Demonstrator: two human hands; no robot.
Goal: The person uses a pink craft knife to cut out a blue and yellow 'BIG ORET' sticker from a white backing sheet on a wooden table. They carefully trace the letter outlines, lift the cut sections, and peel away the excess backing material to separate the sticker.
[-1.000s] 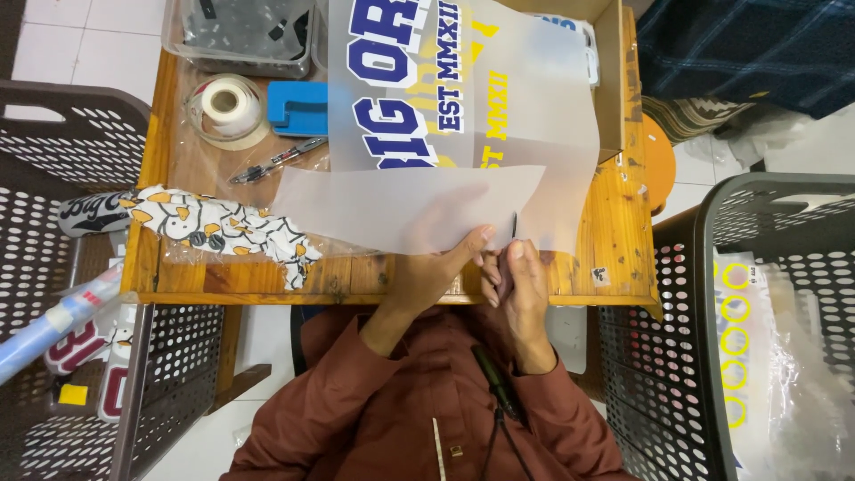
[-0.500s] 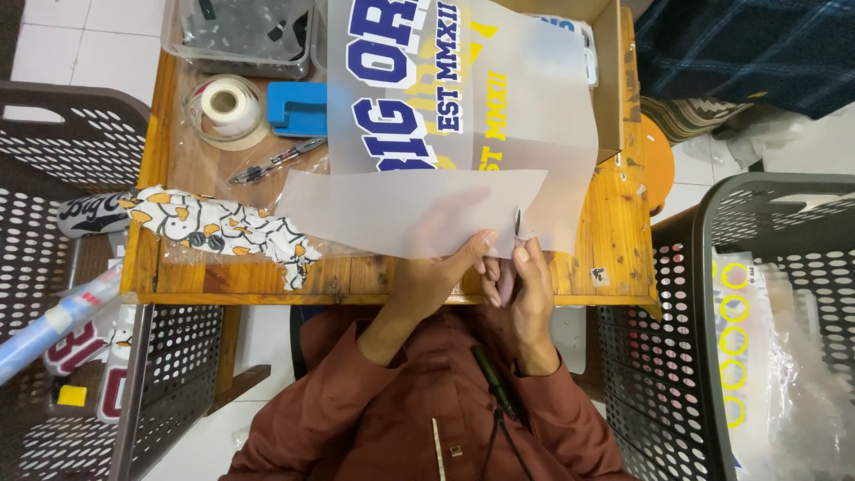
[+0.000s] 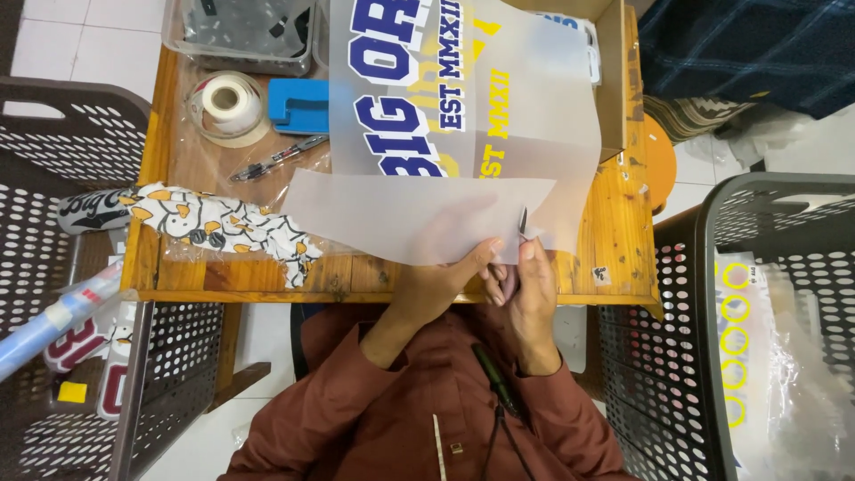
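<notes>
Left hand (image 3: 436,285) pinches translucent sheet (image 3: 401,218) at counter (image 3: 614,258) near edge; right hand (image 3: 533,281) grips scissors (image 3: 523,223). Risk: unsupported sheet sags, cut wanders.

Film sheet (image 3: 419,214) lay at the near middle of the surface (image 3: 614,240), overlapping the printed sheet (image 3: 463,98) behind it; left hand (image 3: 436,281) and right hand (image 3: 530,285) met at its near right edge. Tape roll (image 3: 227,100), pen (image 3: 278,158) and tray (image 3: 236,31) sat far left, patterned strip (image 3: 223,227) near left. Baskets stood left (image 3: 53,267) and right (image 3: 757,312) of the surface.
</notes>
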